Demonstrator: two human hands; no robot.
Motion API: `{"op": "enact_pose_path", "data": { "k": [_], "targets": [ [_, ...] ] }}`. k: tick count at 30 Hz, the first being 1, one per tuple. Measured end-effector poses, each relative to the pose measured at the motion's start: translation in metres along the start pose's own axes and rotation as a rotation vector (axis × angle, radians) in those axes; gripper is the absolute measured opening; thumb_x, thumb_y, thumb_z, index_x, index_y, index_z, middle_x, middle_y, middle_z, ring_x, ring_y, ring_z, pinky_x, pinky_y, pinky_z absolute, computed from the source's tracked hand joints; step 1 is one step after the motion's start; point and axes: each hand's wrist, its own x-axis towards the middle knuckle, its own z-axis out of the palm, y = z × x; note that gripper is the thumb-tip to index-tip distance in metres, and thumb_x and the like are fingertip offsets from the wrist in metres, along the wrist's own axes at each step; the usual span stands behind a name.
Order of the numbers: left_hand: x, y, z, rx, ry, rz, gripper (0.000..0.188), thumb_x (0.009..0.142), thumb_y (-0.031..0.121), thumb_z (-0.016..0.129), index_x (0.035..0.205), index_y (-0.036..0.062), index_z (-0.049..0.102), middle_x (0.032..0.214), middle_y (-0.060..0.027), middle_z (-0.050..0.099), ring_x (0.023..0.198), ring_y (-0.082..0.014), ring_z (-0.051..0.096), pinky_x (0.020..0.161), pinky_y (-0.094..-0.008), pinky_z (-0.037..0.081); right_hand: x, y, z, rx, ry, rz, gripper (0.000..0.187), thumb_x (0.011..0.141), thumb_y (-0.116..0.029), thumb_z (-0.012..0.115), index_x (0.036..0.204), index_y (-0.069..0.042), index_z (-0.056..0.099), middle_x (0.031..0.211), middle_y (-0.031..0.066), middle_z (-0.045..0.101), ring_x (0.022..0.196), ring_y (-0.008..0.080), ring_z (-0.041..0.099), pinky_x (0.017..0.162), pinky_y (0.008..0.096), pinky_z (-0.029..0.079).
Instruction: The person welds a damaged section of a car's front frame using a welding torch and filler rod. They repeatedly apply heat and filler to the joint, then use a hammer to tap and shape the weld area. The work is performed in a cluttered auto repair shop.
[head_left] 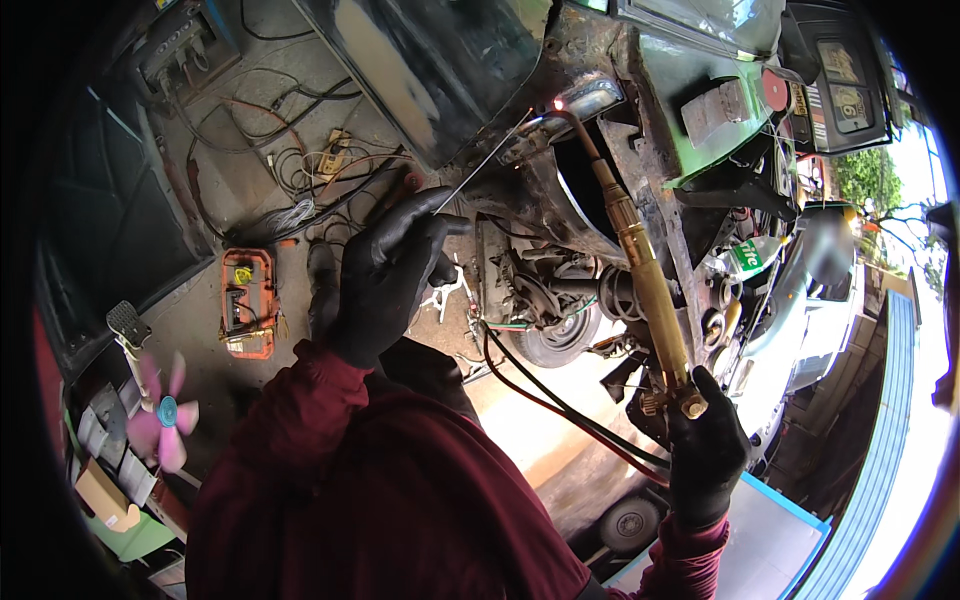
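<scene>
My right hand (pixel 708 445), in a black glove, is wrapped round the valve end of a brass gas welding torch (pixel 648 285). The torch slants up and away to the left, and its bent tip ends beside a bright red-orange glow (pixel 558 104) at the rusty car body metal (pixel 590 95). Between the fingers of my left hand (pixel 395 265), also black-gloved, is a thin metal filler rod (pixel 487 160). Its far end reaches close to the glow, a little left of the torch tip. Whether the rod touches the metal I cannot tell.
Two hoses (pixel 560 405) run up to the torch's valve end. Below the car body are suspension parts and a wheel (pixel 560 335). Tangled cables (pixel 290 160), an orange toolbox (pixel 250 305) and a pink-bladed fan (pixel 165 412) are on the left. A plastic bottle (pixel 755 257) lies at right.
</scene>
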Motion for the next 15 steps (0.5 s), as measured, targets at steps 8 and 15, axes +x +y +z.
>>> {"op": "enact_pose_path", "data": {
  "k": [8, 15],
  "targets": [
    [-0.032, -0.011, -0.065, 0.470, 0.005, 0.053, 0.042, 0.113, 0.014, 0.059, 0.152, 0.0016, 0.059, 0.116, -0.0040, 0.076, 0.083, -0.0011, 0.058, 0.075, -0.0226, 0.052, -0.047, 0.073, 0.083, 0.263, -0.228, 0.124, 0.040, 0.095, -0.016, 0.085, 0.129, 0.001, 0.071, 0.087, 0.0064, 0.074, 0.076, 0.0097, 0.070, 0.070, 0.0275, 0.058],
    [-0.086, -0.041, -0.147, 1.236, -0.009, 0.074, 0.034, 0.105, 0.022, 0.065, 0.133, 0.0015, 0.070, 0.106, -0.0235, 0.077, 0.099, -0.0387, 0.076, 0.081, -0.0435, 0.058, -0.099, 0.117, 0.117, 0.337, -0.123, -0.037, 0.049, 0.090, -0.032, 0.090, 0.127, -0.003, 0.074, 0.095, 0.0141, 0.078, 0.081, 0.0250, 0.078, 0.073, 0.0361, 0.061]
  ]
}}
